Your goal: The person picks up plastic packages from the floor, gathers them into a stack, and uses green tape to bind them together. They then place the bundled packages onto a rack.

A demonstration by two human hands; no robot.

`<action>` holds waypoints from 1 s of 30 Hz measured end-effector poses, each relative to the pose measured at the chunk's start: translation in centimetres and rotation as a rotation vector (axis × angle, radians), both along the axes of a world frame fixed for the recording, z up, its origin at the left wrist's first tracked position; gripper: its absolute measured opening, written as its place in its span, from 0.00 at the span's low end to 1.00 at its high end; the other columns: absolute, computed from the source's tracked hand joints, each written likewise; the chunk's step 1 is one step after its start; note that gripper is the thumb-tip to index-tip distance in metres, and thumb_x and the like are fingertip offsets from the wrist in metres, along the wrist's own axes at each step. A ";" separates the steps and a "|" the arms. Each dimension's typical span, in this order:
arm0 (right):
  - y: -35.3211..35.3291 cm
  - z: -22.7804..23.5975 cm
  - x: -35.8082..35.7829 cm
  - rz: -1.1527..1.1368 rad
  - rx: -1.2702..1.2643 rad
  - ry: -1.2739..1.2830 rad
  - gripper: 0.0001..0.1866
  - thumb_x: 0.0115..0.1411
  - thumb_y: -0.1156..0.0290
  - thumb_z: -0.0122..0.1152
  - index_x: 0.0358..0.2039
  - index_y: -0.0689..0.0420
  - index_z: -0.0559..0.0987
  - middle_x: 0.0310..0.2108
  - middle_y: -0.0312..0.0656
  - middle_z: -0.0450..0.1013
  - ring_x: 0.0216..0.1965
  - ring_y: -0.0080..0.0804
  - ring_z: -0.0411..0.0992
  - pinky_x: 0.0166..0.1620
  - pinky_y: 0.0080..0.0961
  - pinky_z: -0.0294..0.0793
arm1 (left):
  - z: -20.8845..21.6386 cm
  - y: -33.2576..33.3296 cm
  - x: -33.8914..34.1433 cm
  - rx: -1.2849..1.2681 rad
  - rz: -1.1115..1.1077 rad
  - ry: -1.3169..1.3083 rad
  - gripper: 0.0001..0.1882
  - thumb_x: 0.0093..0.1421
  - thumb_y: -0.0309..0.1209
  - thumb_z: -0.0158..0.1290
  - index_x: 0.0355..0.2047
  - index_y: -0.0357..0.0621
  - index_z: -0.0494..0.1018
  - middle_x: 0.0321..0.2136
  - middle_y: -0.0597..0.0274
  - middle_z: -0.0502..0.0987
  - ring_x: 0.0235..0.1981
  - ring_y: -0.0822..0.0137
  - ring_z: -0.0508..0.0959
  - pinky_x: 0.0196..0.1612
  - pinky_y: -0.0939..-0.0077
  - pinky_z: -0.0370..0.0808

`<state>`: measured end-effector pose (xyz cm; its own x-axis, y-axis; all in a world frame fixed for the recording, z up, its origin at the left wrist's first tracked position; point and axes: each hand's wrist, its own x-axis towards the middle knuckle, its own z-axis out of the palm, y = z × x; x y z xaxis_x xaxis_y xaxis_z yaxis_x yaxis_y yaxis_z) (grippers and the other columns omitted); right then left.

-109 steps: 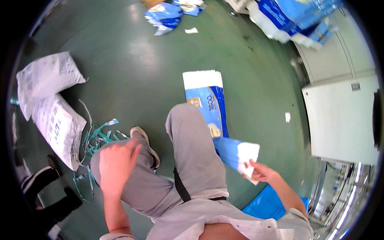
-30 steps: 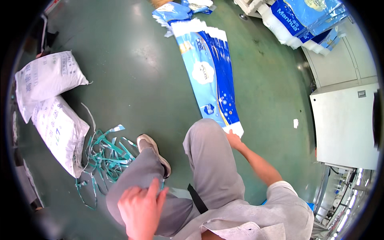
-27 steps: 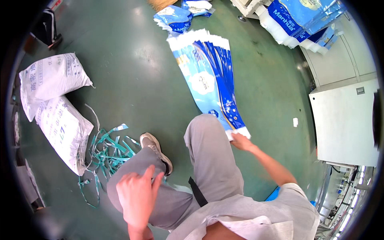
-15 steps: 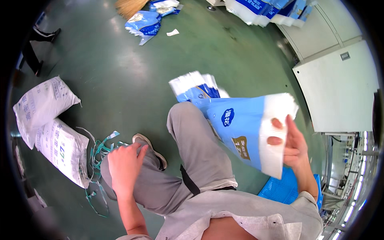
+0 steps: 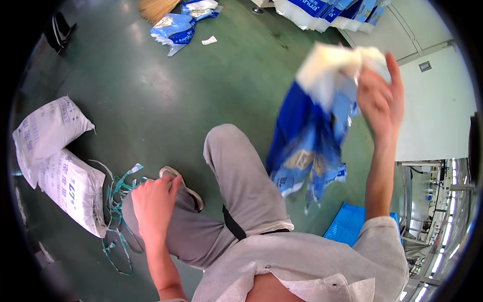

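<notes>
My right hand [image 5: 381,98] is raised at the right, gripping a bundle of blue plastic packaging bags [image 5: 307,126] by its whitish clear end. The bags hang down in loose flaps beside my right knee, smeared by motion. One finger of that hand points up; the others are folded on the plastic. My left hand [image 5: 152,204] rests on my left knee, back upward, with its fingers curled and its thumb apart. Nothing shows in it. Close to that hand, a tangle of green and white straps [image 5: 116,201] lies on the floor.
Two stuffed white sacks [image 5: 73,189] lie at the left. At the far side are crumpled blue bags [image 5: 174,31], a straw broom [image 5: 155,9] and a paper scrap [image 5: 209,40]. More blue bags [image 5: 322,14] hang by a white cabinet [image 5: 437,108]. A blue crate [image 5: 346,225] stands behind my right arm.
My right hand has lifted up and away from me with the blue bags, which now hang down instead of lying across my right knee. My left hand has stayed on the knee.
</notes>
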<state>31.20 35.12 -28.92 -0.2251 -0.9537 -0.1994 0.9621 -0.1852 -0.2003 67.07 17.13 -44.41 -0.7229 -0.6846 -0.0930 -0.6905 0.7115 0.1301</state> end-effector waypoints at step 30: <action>14.3 -6.1 -3.4 -0.390 -0.477 0.146 0.36 0.65 0.53 0.51 0.65 0.58 0.50 0.58 0.44 0.61 0.16 0.20 0.47 0.15 0.18 0.47 | -1.1 -1.7 -1.8 0.026 -0.018 0.032 0.17 0.59 0.43 0.54 0.21 0.45 0.81 0.17 0.54 0.77 0.21 0.52 0.78 0.28 0.62 0.73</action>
<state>27.81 49.40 -35.01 -0.5669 -0.7722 0.2868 0.7746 -0.6182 -0.1335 65.25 15.42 -45.54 -0.7380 -0.6691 -0.0876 -0.6729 0.7199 0.1703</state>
